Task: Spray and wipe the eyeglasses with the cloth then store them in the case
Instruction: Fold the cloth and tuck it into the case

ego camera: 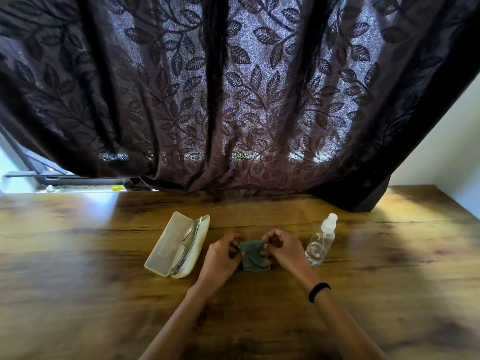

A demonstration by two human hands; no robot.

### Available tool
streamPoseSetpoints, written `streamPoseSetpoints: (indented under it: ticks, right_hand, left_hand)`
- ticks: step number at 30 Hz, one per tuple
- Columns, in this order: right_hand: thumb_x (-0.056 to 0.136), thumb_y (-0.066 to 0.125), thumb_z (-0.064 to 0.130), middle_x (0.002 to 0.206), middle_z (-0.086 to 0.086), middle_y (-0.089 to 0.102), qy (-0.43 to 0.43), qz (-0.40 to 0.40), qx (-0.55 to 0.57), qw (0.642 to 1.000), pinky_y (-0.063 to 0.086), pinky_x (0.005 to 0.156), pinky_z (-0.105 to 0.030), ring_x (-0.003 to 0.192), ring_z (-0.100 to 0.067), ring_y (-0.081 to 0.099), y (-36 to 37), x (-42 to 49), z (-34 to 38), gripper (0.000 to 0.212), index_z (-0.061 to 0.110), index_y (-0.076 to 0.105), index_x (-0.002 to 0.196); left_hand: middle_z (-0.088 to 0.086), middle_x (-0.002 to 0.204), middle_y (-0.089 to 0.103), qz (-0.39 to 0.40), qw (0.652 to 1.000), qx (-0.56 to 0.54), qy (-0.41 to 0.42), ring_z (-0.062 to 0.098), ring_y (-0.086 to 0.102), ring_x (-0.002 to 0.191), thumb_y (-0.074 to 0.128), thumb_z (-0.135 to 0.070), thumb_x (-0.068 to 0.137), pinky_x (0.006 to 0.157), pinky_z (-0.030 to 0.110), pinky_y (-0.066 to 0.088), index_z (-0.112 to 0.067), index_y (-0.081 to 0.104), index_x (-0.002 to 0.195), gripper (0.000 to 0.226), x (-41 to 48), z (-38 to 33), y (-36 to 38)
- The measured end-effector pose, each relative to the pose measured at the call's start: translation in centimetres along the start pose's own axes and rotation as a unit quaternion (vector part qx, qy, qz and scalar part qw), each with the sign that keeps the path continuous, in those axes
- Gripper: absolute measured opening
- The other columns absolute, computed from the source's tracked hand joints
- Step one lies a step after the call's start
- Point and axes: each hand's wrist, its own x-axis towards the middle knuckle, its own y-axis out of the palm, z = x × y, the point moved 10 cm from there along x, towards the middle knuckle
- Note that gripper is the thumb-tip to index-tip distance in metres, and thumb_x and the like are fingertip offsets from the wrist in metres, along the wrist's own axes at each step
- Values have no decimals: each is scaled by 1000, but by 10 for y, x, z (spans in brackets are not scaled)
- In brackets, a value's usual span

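On the wooden table (78, 268), the open case (166, 246) is holding the eyeglasses (187, 242). Left hand (220, 255) and right hand (284, 249) are pinching the grey cloth (253, 255), apparently folding it. Spray bottle (320, 241) is standing idle. Next: likely closing the case.

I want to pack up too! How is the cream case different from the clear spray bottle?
The cream plastic glasses case lies flat and open, with metal eyeglasses inside; the clear plastic spray bottle stands upright, capped. The case is cloudy; the bottle is see-through. Both rest on the wooden table, untouched.
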Motion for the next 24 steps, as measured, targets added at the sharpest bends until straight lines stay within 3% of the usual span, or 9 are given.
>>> streamPoseSetpoints:
  ticks: [4,7,13,18,22,24]
  right_hand:
    - [85,56,-4,88,-7,64,-39,-13,-64,997,58,61,-24,78,-13,65,-4,-2,0,28,21,56,71]
    - [83,58,-3,89,-1,66,-70,-13,-114,991,57,74,-30,85,-14,65,-6,-8,3,26,22,59,76]
    - [81,61,-1,93,12,59,-108,-4,-187,976,41,75,2,86,4,53,-4,-24,3,21,19,65,89]
    - [82,59,1,104,11,57,-136,3,-250,959,29,78,10,95,4,48,0,-30,2,19,16,67,91]
    - [84,55,-1,107,3,62,-121,-25,-245,962,37,79,-1,94,-2,53,-7,-27,3,20,14,67,89]
    - [87,54,3,109,0,64,-113,-50,-241,963,40,78,-9,94,-4,55,-12,-26,7,19,14,64,99]
  left_hand:
    - [-3,113,65,-12,999,42,24,4,59,99,64,-6,80,82,11,46,-22,55,116,40,-4,-8,-5]
    - [-5,117,62,-11,996,76,48,2,55,104,62,-10,82,82,8,42,-26,54,116,38,-7,-12,-8]
    - [-9,114,62,-4,979,143,144,2,45,113,58,-12,85,95,15,38,-26,62,107,26,-26,-30,-8]
    - [-9,115,59,28,966,183,179,2,43,113,55,-12,87,93,13,37,-24,61,106,25,-35,-32,2]
    - [-9,114,59,15,970,174,170,3,44,112,53,-8,86,92,14,41,-25,62,102,25,-32,-33,-5]
    - [-6,116,60,-19,974,164,157,5,45,113,52,-7,87,92,13,38,-23,60,106,27,-29,-34,-13]
